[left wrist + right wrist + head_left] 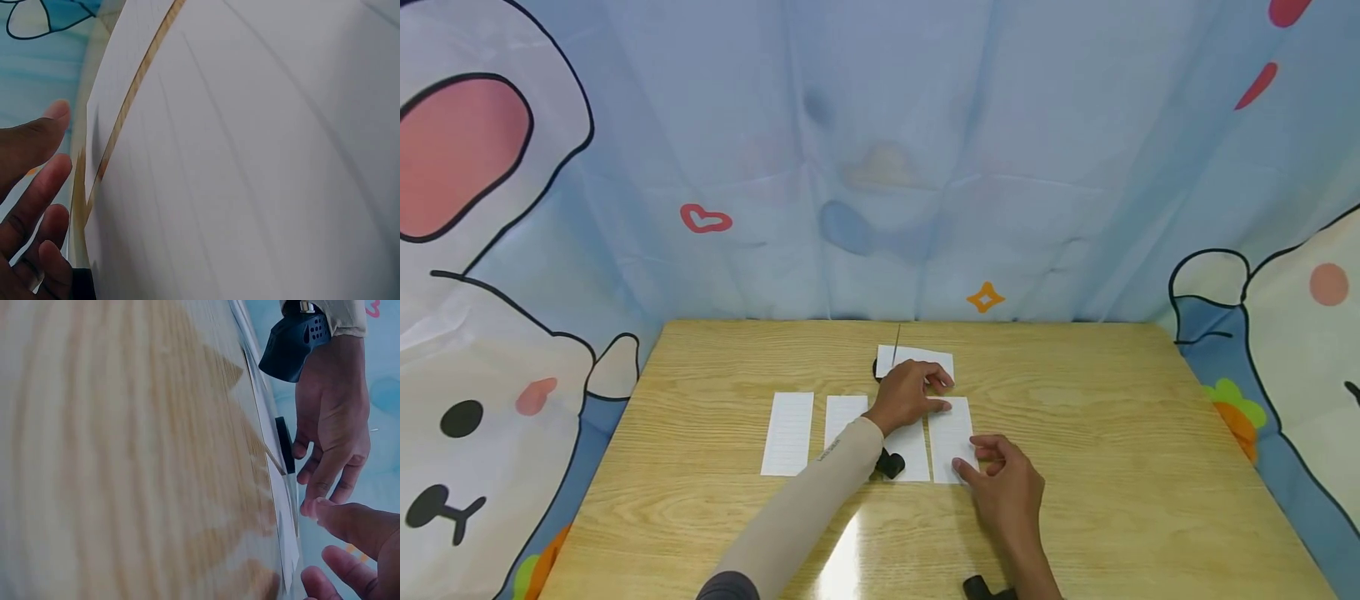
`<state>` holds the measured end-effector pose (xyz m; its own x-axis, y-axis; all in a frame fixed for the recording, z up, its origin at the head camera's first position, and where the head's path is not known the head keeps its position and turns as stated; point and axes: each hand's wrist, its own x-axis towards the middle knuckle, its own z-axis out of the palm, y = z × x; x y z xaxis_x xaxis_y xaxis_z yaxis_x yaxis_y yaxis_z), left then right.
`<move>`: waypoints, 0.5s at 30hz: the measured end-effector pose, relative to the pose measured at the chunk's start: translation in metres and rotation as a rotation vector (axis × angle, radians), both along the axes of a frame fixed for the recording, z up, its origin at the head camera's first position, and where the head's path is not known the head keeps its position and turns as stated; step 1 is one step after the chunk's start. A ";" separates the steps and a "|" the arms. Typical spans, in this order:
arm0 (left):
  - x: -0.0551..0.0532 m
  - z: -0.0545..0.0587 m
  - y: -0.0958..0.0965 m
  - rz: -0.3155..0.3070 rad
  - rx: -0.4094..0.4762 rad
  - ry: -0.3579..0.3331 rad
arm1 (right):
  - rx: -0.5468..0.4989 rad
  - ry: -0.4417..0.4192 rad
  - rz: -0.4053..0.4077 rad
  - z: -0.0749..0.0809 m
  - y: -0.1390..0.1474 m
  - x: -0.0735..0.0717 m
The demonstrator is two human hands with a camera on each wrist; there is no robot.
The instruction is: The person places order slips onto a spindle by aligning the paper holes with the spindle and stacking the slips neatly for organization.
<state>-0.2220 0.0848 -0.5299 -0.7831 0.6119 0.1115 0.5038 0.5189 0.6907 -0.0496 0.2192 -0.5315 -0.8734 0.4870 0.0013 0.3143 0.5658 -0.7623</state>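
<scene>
My left hand (912, 395) reaches over the row of narrow white lined paper strips, its thumb near the top of the rightmost strip (949, 446) and its fingertips beside a white sheet (925, 357) at the back. Its fingers (45, 181) are spread apart in the left wrist view, with lined paper filling the rest. My right hand (1009, 487) is at the right edge of the rightmost strip, thumb over the paper and fingers loosely bent. Neither hand visibly pinches anything. In the right wrist view a black bar-like object (285, 445) stands near the left hand.
Left of the hands lie more strips, including the leftmost strip (787, 433). A black rounded thing (876, 369) is partly hidden behind the back sheet, near a thin dark upright line. A patterned blue curtain (880, 167) hangs behind the wooden table (1112, 417).
</scene>
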 end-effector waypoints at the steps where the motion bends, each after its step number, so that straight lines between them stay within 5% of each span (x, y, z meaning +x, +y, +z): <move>1: 0.000 0.000 0.000 -0.001 -0.003 0.002 | 0.004 0.002 0.002 0.000 0.000 0.001; 15: 0.002 -0.005 0.006 -0.015 -0.098 0.082 | 0.030 -0.043 0.043 -0.002 0.003 0.006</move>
